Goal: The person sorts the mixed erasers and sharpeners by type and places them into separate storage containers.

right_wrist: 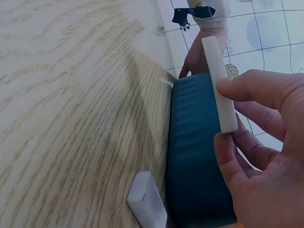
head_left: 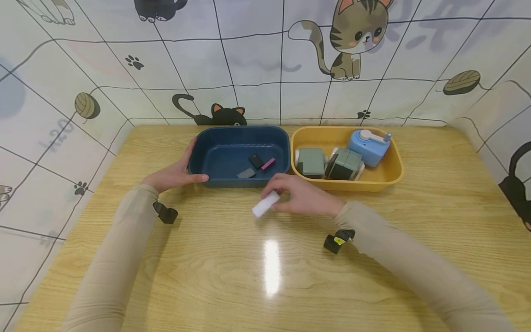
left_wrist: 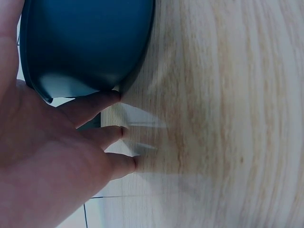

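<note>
Between its thumb and fingers, my right hand pinches a white eraser, tilted in front of the blue bin. A second white eraser lies on the table beside the bin in the right wrist view. My left hand rests against the bin's left end, with the thumb along the front wall. In the left wrist view, its extended fingers reach down the bin's outside to the table. Inside the bin lie a black block, a pink block and a grey block.
Right of the blue bin stands a yellow bin. It holds a blue crank pencil sharpener and two green-and-black boxy things. Both bins stand near the back edge of the wooden table, by a cat-patterned wall covering.
</note>
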{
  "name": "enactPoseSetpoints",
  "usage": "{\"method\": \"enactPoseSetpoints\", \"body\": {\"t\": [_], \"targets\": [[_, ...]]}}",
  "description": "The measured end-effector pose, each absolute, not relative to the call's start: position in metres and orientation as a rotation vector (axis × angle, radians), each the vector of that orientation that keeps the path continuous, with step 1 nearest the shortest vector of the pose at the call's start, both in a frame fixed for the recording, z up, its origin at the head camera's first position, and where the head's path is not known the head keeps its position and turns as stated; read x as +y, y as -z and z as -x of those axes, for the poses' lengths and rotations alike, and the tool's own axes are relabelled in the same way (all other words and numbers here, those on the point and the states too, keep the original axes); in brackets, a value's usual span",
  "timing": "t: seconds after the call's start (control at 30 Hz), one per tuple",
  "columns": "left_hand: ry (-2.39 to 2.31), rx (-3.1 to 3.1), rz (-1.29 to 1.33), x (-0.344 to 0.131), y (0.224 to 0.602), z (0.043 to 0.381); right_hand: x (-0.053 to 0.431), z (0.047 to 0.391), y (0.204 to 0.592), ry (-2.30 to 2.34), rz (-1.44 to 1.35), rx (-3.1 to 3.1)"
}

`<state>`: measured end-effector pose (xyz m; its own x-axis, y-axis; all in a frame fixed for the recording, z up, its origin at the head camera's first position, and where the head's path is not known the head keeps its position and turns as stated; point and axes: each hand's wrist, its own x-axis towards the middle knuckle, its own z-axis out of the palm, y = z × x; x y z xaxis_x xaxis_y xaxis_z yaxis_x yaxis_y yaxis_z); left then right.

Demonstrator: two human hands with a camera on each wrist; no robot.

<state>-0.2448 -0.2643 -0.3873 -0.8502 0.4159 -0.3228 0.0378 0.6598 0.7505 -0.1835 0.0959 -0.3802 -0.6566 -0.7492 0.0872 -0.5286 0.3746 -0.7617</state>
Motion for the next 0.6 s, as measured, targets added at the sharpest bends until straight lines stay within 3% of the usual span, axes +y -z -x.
{"method": "enactPoseSetpoints", "body": {"t": [0.6], "targets": [[-1.068,2.406,-0.352,-0.264,0.386,0.244,0.08,0.184,0.373,1.195,1.189,2.359]]}}
